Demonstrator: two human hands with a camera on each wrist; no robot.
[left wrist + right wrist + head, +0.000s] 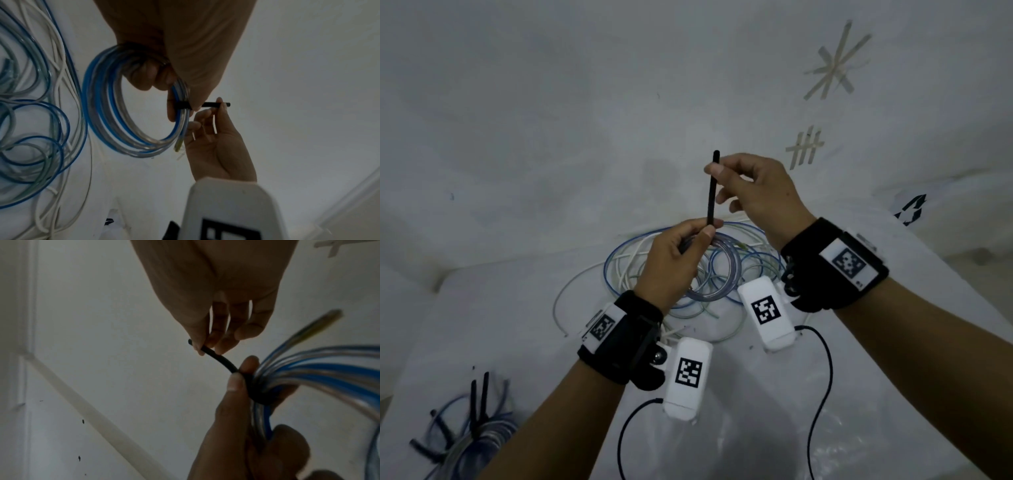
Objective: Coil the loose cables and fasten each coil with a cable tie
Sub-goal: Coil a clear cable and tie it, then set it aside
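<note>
My left hand (678, 253) grips a small coil of clear and blue cable (115, 113), thumb and fingers curled round its bundle. A black cable tie (711, 190) is wrapped round the bundle at the thumb and sticks straight up. My right hand (753, 192) pinches the tie's free end near the tip between thumb and forefinger. The right wrist view shows the tie (218, 360) bending from those fingertips (202, 347) down to the left thumb (236, 382) and the coil (320, 369). In the left wrist view the tie (207, 104) crosses the coil's strands.
Loose blue, white and clear cables (688, 274) lie tangled on the white-covered table (825, 359) under my hands. A tied coil with black ties sticking out (472, 431) lies at the near left. Tape marks (832, 61) are on the wall behind.
</note>
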